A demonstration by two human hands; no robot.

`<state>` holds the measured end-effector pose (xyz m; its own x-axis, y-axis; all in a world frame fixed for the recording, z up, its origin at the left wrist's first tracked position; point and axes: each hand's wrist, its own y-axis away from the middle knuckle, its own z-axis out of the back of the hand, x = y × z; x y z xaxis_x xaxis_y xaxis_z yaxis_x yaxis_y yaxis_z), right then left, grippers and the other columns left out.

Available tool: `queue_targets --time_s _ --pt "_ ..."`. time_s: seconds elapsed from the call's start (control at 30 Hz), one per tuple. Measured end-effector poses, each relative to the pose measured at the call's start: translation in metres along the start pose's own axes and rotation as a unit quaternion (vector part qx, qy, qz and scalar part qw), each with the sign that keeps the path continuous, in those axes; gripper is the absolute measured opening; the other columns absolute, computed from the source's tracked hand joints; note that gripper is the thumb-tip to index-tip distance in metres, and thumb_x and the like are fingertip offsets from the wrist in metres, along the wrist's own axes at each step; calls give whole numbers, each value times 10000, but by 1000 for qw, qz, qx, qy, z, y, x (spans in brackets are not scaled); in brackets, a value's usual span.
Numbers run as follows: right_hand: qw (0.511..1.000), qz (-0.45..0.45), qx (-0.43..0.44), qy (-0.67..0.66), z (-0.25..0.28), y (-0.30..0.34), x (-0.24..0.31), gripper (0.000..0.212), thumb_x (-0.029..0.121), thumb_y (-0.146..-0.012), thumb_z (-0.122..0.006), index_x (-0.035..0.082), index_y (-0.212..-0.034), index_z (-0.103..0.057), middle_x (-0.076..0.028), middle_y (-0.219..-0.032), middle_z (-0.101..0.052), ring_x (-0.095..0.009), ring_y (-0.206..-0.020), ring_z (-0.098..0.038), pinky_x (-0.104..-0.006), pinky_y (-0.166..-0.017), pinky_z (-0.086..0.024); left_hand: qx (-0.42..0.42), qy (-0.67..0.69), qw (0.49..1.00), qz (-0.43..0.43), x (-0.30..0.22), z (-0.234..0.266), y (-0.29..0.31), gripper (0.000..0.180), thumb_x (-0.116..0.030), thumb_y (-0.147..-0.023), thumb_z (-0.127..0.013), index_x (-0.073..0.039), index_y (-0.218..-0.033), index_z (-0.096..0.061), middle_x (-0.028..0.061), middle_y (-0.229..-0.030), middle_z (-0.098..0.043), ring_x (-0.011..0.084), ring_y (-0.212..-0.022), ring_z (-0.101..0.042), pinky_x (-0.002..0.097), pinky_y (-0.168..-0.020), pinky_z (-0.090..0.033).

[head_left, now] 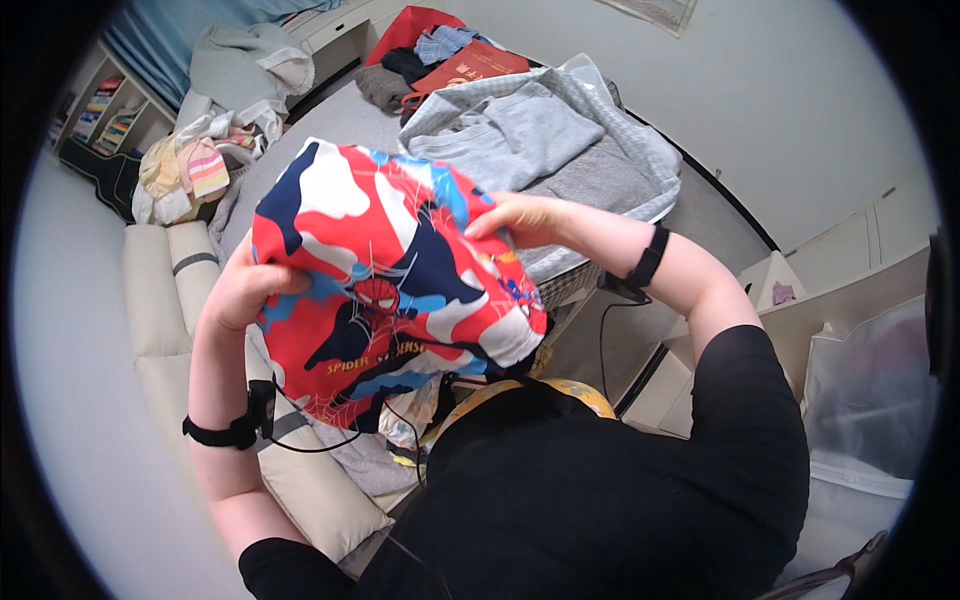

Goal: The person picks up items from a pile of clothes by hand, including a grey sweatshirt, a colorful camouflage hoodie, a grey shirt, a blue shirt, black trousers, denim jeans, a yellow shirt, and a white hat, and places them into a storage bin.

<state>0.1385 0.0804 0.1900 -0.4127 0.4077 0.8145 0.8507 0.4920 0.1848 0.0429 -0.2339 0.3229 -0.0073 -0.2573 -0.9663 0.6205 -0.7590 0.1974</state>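
Note:
A child's garment in a red, white and blue camouflage print with web and cartoon-figure patterns is held up in front of me. Its exact cut cannot be made out. My left hand grips its left edge, with the thumb lying over the cloth. At its upper right, my right hand pinches the fabric between thumb and fingers. The cloth hangs loosely between both hands and hides part of the bed and what lies beneath it.
A checked fabric storage bag with folded grey clothes stands beyond my right hand. Behind it are a red bag and dark clothes. Heaped clothes lie far left, beside beige cushions. A translucent bag stands right.

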Motion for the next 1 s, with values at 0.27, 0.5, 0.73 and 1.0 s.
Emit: queue_targets --time_s 0.27,0.5,0.73,1.0 --pt "954 216 -185 95 57 113 60 527 140 -750 -722 36 -1221 -509 -88 -1158 -597 -185 -1064 -576 -342 -959 -449 51 -124 984 -113 -52 -74 -82 387 -54 -647 -645 -30 -1029 -590 -39 -802 -580 45 -681 -491 207 -593 -412" --pt "891 284 -295 197 78 186 104 441 158 -748 -739 44 -1138 -566 -73 -1047 -649 -169 -943 -636 -315 -843 -526 68 -47 995 -52 -67 -101 -167 391 -53 -681 -607 -8 -1069 -580 54 -921 -636 129 -801 -598 251 -747 -488" --pt "892 177 -386 152 137 167 105 391 140 -743 -744 8 -1078 -590 -116 -966 -674 -180 -814 -676 -310 -737 -570 66 -82 994 20 -13 -98 -260 363 -161 -716 -649 -44 -1055 -590 34 -911 -646 103 -725 -605 251 -656 -506" --pt "860 69 -475 173 251 141 34 574 157 -742 -720 11 -1240 -473 -99 -1055 -611 -180 -935 -602 -374 -759 -498 -56 -503 859 -80 109 -102 -272 842 -384 -740 -674 -25 -1408 -309 293 -1328 -410 373 -1243 -428 396 -1034 -359"
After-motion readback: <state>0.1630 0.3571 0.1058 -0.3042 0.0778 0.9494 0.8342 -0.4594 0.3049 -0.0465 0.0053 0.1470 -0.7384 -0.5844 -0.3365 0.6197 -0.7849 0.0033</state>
